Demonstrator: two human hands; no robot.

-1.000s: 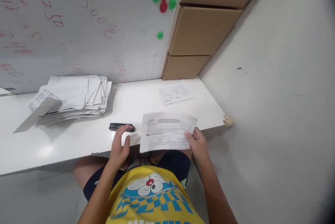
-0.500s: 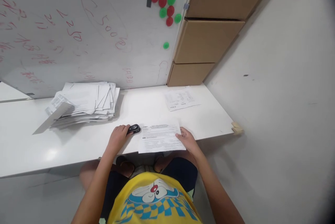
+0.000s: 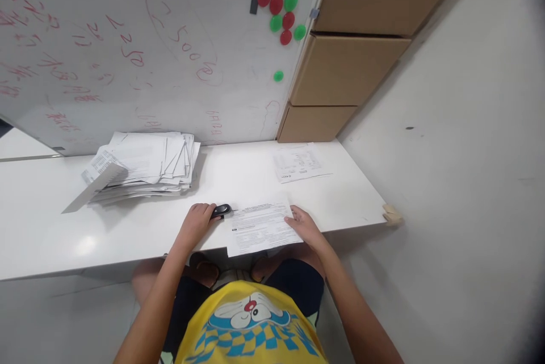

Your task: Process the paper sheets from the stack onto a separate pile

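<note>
My left hand (image 3: 199, 223) is closed around a black stapler (image 3: 221, 210) resting low over the white table. The stapler's tip meets the upper left corner of a printed sheet of paper (image 3: 259, 230). My right hand (image 3: 304, 224) pinches the right edge of that sheet, thumb on top and fingers beneath. The sheet's lower edge hangs past the table's front edge. Whether it is one sheet or several together, I cannot tell.
A thick pile of papers (image 3: 149, 159) stands at the left on the white table (image 3: 238, 165). More printed sheets (image 3: 298, 164) lie at the back right. Behind are a whiteboard (image 3: 238, 103) with magnets and stacked cardboard boxes (image 3: 349, 68). A wall (image 3: 468, 171) rises at the right.
The stapler has come to the sheet's upper left corner, where a small gap was before. The sheet is slightly tilted now, its lower left corner nearer to me. The view has shifted slightly.
</note>
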